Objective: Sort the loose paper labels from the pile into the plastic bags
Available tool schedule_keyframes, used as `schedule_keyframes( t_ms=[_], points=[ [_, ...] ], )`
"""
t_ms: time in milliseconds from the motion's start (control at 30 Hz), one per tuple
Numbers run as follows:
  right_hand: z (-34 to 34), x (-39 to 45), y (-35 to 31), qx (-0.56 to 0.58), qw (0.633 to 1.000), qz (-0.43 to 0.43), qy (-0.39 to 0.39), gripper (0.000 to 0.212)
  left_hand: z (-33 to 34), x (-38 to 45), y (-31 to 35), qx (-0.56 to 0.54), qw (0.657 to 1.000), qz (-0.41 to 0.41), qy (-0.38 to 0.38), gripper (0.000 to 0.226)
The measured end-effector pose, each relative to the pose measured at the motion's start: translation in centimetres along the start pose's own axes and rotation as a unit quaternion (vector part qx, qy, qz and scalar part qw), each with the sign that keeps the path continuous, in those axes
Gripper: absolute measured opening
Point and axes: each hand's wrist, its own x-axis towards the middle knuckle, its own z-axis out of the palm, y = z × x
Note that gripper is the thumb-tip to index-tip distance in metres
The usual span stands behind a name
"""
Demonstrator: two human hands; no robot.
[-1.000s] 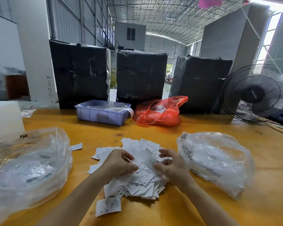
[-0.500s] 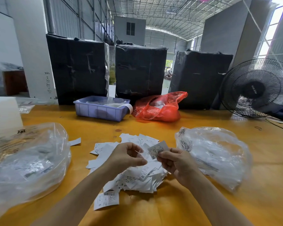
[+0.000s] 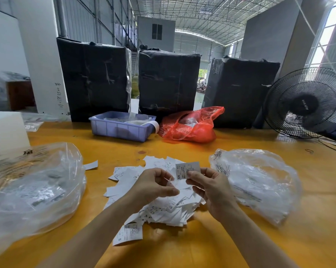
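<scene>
A pile of white paper labels (image 3: 163, 209) lies on the yellow table (image 3: 182, 248) in front of me. My right hand (image 3: 211, 192) pinches one label (image 3: 186, 169) marked XS and holds it up above the pile. My left hand (image 3: 155, 186) hovers just left of it with curled fingers, thumb and forefinger pinched on a thin clear strip. A clear plastic bag (image 3: 33, 190) with labels inside lies at the left. A second clear bag (image 3: 260, 180) with labels lies at the right, close to my right hand.
A purple plastic tray (image 3: 120, 128) and a red plastic bag (image 3: 190, 126) sit at the back of the table before three black wrapped bales (image 3: 169, 82). A black fan (image 3: 306, 103) stands at the back right. A white block (image 3: 4, 130) is at the far left.
Both hands rose off the pile. My right hand lifted one label and now holds it higher, turned toward me. The view tilted slightly.
</scene>
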Motion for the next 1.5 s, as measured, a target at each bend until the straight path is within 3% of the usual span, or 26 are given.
schedule_keyframes(
  t_ms=[367,733,1033,1500],
  points=[
    [0.25,-0.31,0.53,-0.109,0.994,-0.017,-0.010,0.006,0.12,-0.22,0.59,-0.004,1.000,-0.012,0.013,0.035],
    [0.31,-0.12,0.19,-0.019,0.999,-0.045,0.017,0.005,0.27,-0.31,0.64,-0.016,1.000,-0.019,-0.013,0.034],
    [0.16,-0.16,0.53,-0.081,0.994,-0.067,-0.001,0.008,0.13,-0.20,0.81,-0.053,0.997,-0.044,-0.027,0.034],
    [-0.31,0.01,0.30,-0.142,0.989,0.009,-0.040,0.004,-0.31,-0.27,0.95,-0.011,1.000,-0.007,-0.005,0.032]
  ],
)
